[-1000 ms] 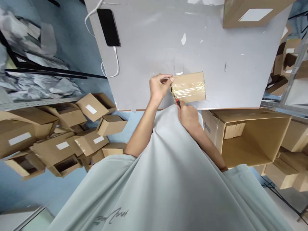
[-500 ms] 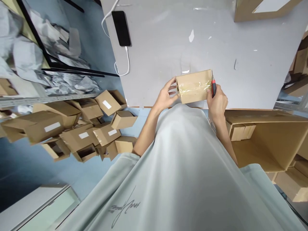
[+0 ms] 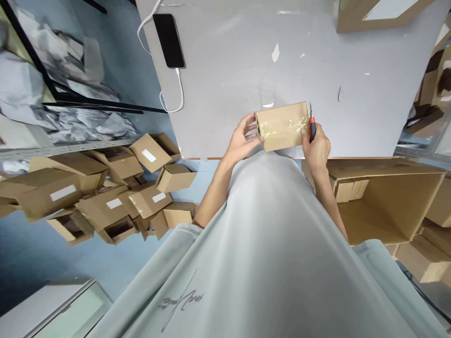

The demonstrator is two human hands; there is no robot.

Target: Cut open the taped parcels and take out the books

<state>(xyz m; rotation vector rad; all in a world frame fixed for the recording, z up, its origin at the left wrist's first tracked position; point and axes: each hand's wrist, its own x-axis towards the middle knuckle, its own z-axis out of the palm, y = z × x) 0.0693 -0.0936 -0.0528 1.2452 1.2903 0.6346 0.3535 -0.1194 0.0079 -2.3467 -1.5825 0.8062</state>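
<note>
A small brown cardboard box [image 3: 283, 126] with shiny clear tape along it is held at the front edge of the grey table [image 3: 225, 84]. My left hand [image 3: 243, 137] grips its left end, fingers behind and thumb at the front corner. At the right end is my right hand [image 3: 316, 146], closed round a red and black utility knife [image 3: 312, 127], with the thumb against the box. The knife's thin blade points away from me, just beside the box's right edge.
A black phone [image 3: 169, 41] with a white cable lies at the table's back left. Another box [image 3: 352, 19] sits at the back right. Open boxes [image 3: 105, 202] pile up at left; a large open carton [image 3: 391, 202] stands below the table's right front edge.
The view has shifted slightly, so the table and surroundings appear further left. The knife's blade now stands a little clear of the box's right edge. Both hands keep their hold.
</note>
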